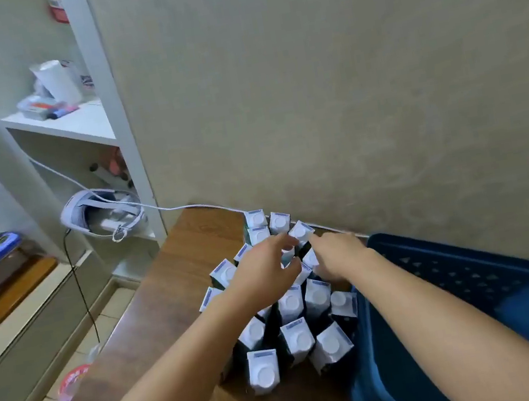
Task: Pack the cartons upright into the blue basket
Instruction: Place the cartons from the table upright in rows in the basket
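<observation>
Head view: the counter (171, 319) carries a blue basket (478, 288), which looks empty where its floor shows. Just left of the basket stands a tight cluster of cartons (290, 303), all upright, caps up. Both hands reach into the cluster's far half: left hand (264, 276) with fingers spread over the tops, right hand (337, 254) lower among them; whether either has closed on a carton I cannot tell. Best to pinch one carton by its sides, lift straight, and avoid toppling neighbours.

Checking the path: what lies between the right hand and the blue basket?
Head view: nothing; bare brown table separates the right hand from the blue basket; the cartons stand leftward.
</observation>
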